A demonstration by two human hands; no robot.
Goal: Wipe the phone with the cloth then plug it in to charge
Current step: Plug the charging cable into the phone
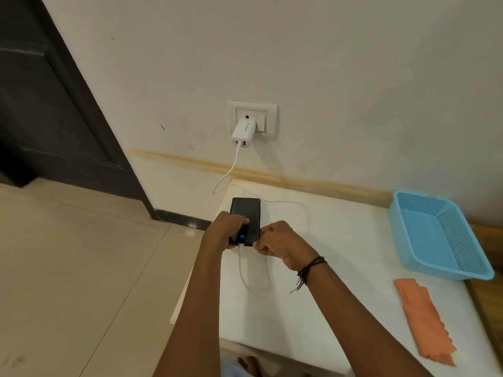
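A black phone (247,210) lies on the white table (340,268) near its far left corner, with a small blue light glowing low on its screen. My left hand (224,231) grips the phone's near left side, thumb across the glass. My right hand (275,239) pinches the phone's near right corner. A white cable (242,270) enters the phone's bottom end, loops over the table and runs up to a white charger (243,131) in the wall socket (253,118). The orange cloth (424,319) lies folded at the table's right.
A blue plastic basket (438,235) stands at the table's far right against the wall. A dark door (54,104) is at the left. Beige floor tiles (81,268) lie left of the table's edge.
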